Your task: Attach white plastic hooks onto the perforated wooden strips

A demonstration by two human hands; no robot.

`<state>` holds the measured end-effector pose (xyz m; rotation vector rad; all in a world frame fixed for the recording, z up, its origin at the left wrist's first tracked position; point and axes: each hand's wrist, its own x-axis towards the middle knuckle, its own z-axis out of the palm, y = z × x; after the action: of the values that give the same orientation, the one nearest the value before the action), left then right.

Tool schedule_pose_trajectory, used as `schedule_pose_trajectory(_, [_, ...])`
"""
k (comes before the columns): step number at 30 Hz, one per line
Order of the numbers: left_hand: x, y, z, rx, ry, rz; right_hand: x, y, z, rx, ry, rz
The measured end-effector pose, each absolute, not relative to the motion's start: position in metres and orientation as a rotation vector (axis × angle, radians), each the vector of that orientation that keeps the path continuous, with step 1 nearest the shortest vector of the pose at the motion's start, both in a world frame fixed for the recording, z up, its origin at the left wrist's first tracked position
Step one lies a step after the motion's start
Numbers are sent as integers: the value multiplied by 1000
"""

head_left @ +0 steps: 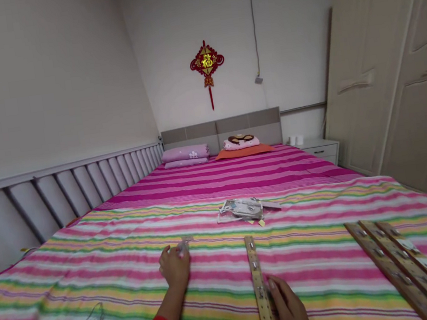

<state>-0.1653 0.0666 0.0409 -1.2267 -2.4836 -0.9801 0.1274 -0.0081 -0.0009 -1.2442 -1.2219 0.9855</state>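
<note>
Right hand [290, 307] lies beside a strip [265, 313], other strips [413, 265] farther right.

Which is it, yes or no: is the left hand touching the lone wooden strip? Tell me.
No, striped cloth shows between the left hand and the lone wooden strip.

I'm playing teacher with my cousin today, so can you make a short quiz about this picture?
1. Pick one: which hand is nearer the long pale wooden strip with metal fittings?
A: left hand
B: right hand

2. True or false: a red-and-gold knotted ornament hangs on the white wall above the grey headboard.

3. Count: how many brown wooden strips lie side by side on the right of the striped cloth?

Key: 1 B; 2 true; 3 three.
</note>
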Motion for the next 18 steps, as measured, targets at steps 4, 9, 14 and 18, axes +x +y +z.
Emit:
schedule_pose_trajectory(4, [-165, 71, 43, -1213, -2523, -912, 126, -8, 1, -1208, -1226, 946])
schedule_pose_trajectory(9, [-170, 72, 41, -1281, -2523, -918, 124, -9, 4, -1193, -1238, 919])
schedule_pose_trajectory(14, [-176, 73, 34, -1262, -2542, -998, 123, -12, 5, -1169, -1255, 922])
schedule_pose_trajectory(18, [-178, 69, 37, -1237, -2526, -1149, 123, -10, 2, -1171, -1272, 926])
